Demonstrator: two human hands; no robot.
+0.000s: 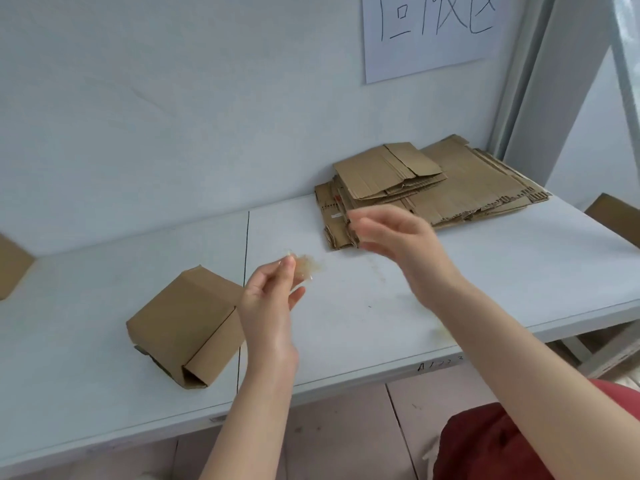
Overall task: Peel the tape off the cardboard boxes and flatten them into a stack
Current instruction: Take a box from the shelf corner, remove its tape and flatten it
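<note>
A small brown cardboard box (187,327) lies on its side on the white table (381,306), one end open toward me. My left hand (270,306) hovers just right of the box and pinches a crumpled piece of clear tape (306,268) at its fingertips. My right hand (394,237) is raised farther right, blurred, fingers loosely curled and holding nothing visible. Behind it a stack of flattened cardboard boxes (433,188) rests against the wall at the back right.
A cardboard piece (10,265) shows at the left edge and another (620,216) at the right edge. A paper sign (426,32) with handwriting hangs on the wall. The table's front edge runs close to my red clothing (485,445).
</note>
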